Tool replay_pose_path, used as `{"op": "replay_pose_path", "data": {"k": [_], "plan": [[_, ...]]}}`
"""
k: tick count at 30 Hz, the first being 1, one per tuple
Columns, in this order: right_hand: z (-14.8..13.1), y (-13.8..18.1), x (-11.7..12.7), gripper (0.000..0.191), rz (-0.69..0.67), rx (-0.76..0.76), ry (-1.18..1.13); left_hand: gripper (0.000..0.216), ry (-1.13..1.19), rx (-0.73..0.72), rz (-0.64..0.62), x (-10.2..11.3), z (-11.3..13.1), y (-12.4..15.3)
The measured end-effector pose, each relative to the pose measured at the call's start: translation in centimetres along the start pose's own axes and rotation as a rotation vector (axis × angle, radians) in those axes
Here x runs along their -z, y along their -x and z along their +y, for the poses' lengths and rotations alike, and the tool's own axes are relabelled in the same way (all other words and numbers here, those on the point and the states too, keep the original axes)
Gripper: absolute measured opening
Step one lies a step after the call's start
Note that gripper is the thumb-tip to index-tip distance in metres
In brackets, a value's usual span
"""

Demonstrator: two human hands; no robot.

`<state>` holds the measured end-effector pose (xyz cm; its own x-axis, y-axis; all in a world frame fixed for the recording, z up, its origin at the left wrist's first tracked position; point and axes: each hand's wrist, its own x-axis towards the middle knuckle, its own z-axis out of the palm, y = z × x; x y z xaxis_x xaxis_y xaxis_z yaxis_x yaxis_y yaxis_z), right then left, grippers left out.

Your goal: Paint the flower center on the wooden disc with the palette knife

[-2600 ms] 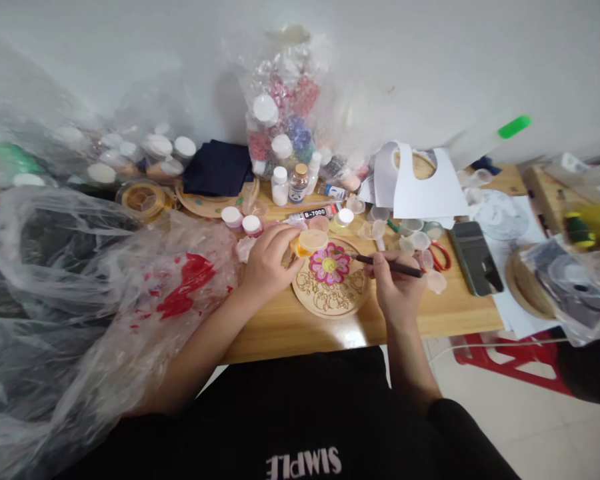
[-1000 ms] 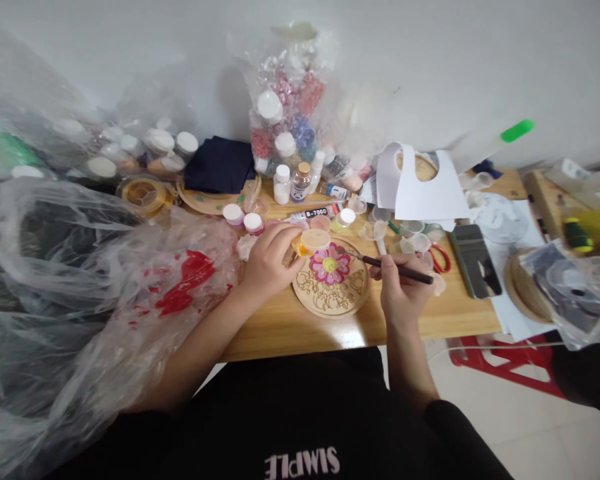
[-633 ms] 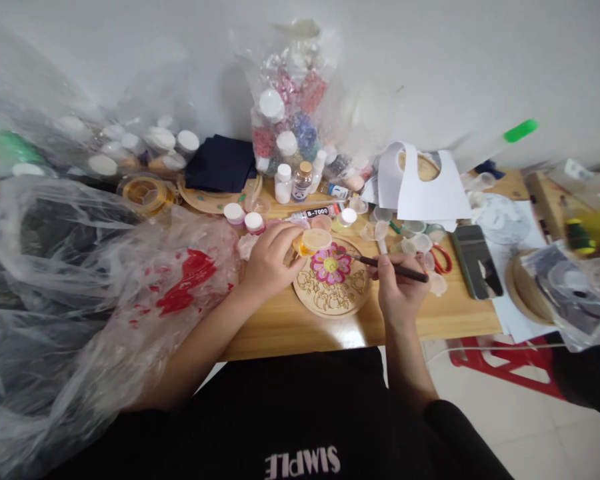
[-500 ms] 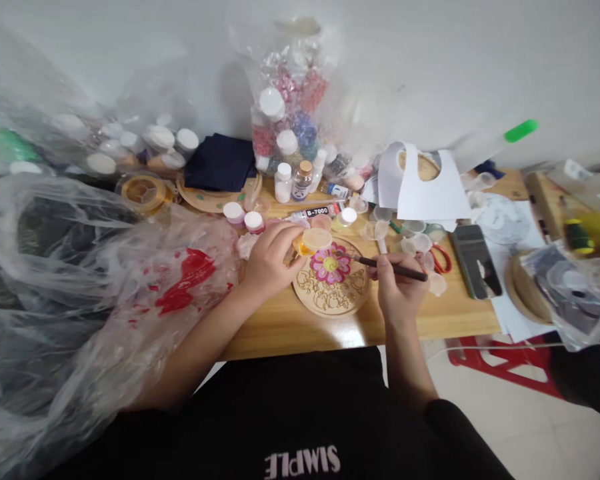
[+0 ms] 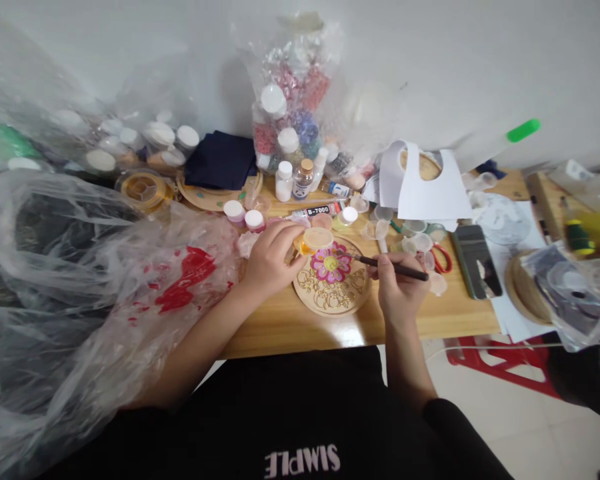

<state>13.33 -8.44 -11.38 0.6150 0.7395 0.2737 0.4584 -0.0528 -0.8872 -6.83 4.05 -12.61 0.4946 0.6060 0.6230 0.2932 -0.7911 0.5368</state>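
Note:
A round wooden plaque [image 5: 325,301] lies on the table, bearing a pink flower [image 5: 331,263] with a yellow centre above gold-outlined shapes. My left hand [image 5: 275,261] is closed around a small plastic cup [image 5: 306,249] of yellow-orange stuff, its pale lid [image 5: 319,239] tipped up over the plaque's upper left. In my right hand [image 5: 401,288] is a dark-handled tool with a thin metal tip [image 5: 405,267], held like a pen. The tip reaches the flower's right side; whether it touches cannot be made out.
Behind the plaque lie a B-7000 glue tube [image 5: 320,211], white-lidded jars [image 5: 254,221] and small bottles [image 5: 284,181]. Red-handled scissors [image 5: 443,260], loose plastic cups and a phone [image 5: 476,261] are to the right. A crumpled plastic bag [image 5: 95,320] covers the left side.
Both hands, the cup and the tool stay almost in place. The view has shifted very slightly.

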Motion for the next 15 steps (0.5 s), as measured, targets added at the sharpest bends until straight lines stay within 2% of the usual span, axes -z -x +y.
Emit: {"op": "replay_pose_path", "data": {"k": [8,15], "plan": [[0.14,0.16,0.15,0.018,0.002,0.006,0.007,0.034,-0.014,-0.016,0.030,-0.03,0.11,-0.14],[0.11,0.24,0.17,0.022,-0.005,-0.001,0.029,0.036,-0.009,-0.005,0.009,-0.02,-0.03,-0.02]]}}
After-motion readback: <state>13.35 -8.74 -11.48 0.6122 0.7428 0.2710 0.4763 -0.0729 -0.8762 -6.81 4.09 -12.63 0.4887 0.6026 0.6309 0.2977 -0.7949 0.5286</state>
